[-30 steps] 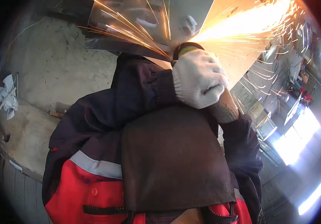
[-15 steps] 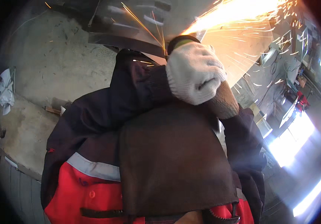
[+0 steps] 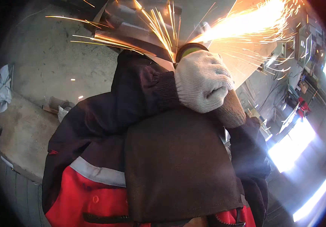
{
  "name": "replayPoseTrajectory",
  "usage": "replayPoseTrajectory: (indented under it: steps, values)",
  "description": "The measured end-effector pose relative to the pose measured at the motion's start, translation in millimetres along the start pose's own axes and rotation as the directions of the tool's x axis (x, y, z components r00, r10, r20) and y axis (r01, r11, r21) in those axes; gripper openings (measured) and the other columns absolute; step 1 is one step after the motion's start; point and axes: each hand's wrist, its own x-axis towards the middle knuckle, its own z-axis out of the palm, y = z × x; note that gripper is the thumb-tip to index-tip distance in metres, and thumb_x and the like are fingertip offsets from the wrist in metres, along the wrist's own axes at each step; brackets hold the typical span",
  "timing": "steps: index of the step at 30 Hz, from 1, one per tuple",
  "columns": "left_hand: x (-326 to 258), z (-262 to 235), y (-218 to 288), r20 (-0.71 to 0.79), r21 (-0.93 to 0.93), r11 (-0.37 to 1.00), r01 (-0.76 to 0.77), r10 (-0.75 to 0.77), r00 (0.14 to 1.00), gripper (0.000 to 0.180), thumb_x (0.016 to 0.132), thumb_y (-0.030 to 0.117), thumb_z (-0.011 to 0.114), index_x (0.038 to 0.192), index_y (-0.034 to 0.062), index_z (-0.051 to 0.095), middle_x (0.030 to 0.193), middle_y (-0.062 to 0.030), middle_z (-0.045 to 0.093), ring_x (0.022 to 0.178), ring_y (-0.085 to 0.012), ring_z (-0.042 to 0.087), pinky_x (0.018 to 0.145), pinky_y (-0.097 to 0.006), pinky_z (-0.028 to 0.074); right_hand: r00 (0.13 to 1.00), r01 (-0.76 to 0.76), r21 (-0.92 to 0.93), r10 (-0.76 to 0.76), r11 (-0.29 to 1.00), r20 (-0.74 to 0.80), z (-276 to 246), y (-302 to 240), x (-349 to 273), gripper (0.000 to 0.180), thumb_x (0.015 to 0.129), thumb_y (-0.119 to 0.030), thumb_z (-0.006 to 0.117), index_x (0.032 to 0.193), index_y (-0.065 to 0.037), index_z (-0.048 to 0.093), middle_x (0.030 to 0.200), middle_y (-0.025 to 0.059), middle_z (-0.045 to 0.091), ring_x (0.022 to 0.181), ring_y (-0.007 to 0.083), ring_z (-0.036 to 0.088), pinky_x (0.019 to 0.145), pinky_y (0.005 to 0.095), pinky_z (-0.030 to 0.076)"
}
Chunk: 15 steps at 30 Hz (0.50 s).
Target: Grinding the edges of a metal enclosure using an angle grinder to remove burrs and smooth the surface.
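Observation:
My left hand (image 3: 204,81), in a white knit glove, is closed around the top of an angle grinder (image 3: 191,49), whose round disc end shows just beyond the knuckles. My right hand lies mostly behind it; only its brown knit cuff (image 3: 233,109) shows, and its fingers are hidden. A bright stream of sparks (image 3: 246,28) shoots from the disc to the upper right, with thinner streaks to the upper left. Beyond the disc is a dark metal piece (image 3: 132,34), partly covered by sparks.
A pale flat sheet (image 3: 238,62) lies right of the grinder. Concrete floor (image 3: 75,60) spreads to the left, with a white crumpled cloth (image 3: 3,89) at the far left. Cables and assorted workshop items lie at right. A dark brown apron (image 3: 180,166) covers my front.
My hands and the grinder have shifted slightly right and toward me. More sparks now fly to the upper left, across the dark metal piece.

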Motion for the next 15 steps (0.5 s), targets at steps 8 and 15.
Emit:
replayPoseTrajectory:
  steps: [8, 15]
  values:
    - [16.9, -13.8, 14.0, -0.022, 0.019, 1.000, -0.014, 0.014, 1.000, 0.011, 0.071, 0.011, 0.068, 0.081, 0.0093, 0.073, 0.087, -0.0096, 0.074, 0.084, -0.0285, 0.072, 0.080, -0.041, 0.057, 0.990, 0.129, 0.040, -0.131, 0.991, 0.048, 5.2, 12.4, 7.0, 0.034, 0.104, -0.012, 0.058, 0.138, -0.005, 0.058, 0.140, 0.0145, 0.060, 0.134, 0.0251, 0.057, 0.114, 0.0388, 0.046]
    - [21.0, -25.4, 14.1, -0.090, -0.038, 0.999, -0.001, -0.003, 0.996, 0.014, 0.066, 0.008, 0.066, 0.079, 0.0081, 0.072, 0.085, -0.0101, 0.074, 0.084, -0.0302, 0.072, 0.079, -0.042, 0.057, 0.994, -0.061, 0.204, 0.041, 0.977, 0.105, -12.2, -13.1, 17.6, 0.037, 0.106, -0.013, 0.059, 0.142, -0.004, 0.055, 0.140, 0.0138, 0.060, 0.134, 0.0243, 0.058, 0.116, 0.0386, 0.045]
